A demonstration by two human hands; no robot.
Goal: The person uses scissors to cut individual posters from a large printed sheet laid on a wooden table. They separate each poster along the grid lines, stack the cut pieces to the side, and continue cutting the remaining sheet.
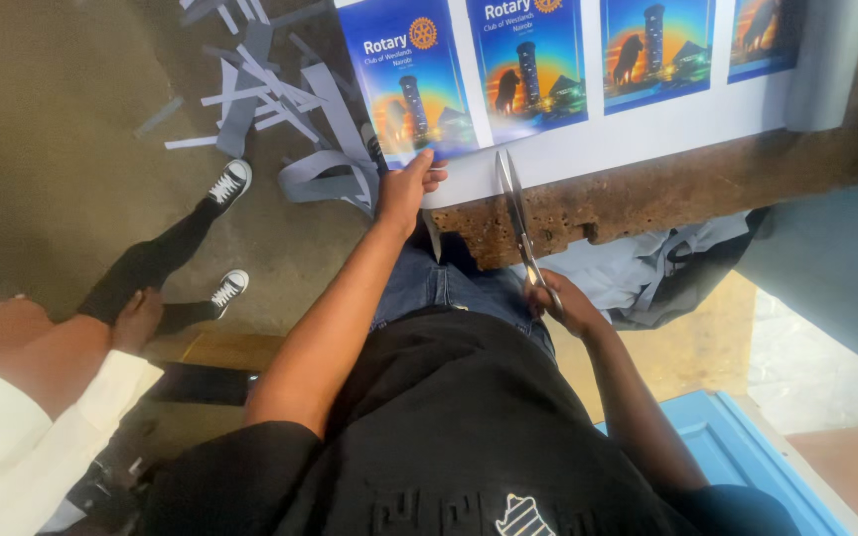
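The printed sheet [588, 139], thin, light and floppy, overhangs the tabletop [647, 194] edge, so keep your left hand [407, 189] pinching its near edge while your right hand [563, 303] grips the scissors [518, 213] beside it.

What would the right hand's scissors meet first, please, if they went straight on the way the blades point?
The right hand aims the scissors up the white gap of the printed sheet, between two blue posters. The blades seem shut at its near edge, so they would likely meet that white margin first.
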